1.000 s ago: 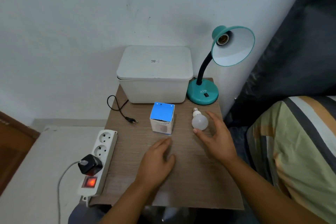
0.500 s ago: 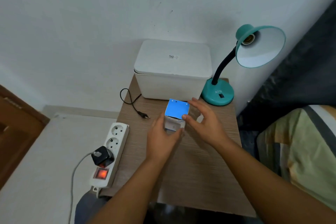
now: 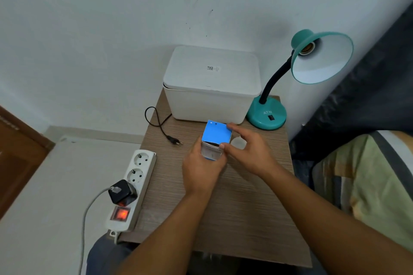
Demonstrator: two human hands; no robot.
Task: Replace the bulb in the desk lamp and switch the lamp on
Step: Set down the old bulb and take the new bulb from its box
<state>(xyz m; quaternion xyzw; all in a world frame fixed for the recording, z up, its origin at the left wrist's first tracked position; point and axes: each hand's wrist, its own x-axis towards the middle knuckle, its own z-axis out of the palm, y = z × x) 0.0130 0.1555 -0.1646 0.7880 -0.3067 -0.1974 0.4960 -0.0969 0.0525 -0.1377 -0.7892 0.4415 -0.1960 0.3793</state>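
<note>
Mid-frame: left hand grips bulb box from below, fingers wrapped round it. Right hand pinches blue top flap, thumb and forefinger closed on its edges. Loose bulb lies on table behind right hand, mostly hidden. Lamp upper right, socket empty. Lamp plug unplugged. Risks: knuckles nudge loose bulb, it rolls off the edge; flap yanked hard, new bulb drops out.

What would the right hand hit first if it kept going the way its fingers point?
Beyond the small blue-topped box its fingertips already touch, the right hand, pointing up-left, would probably meet the white lidded box. Depth is hard to judge.
</note>
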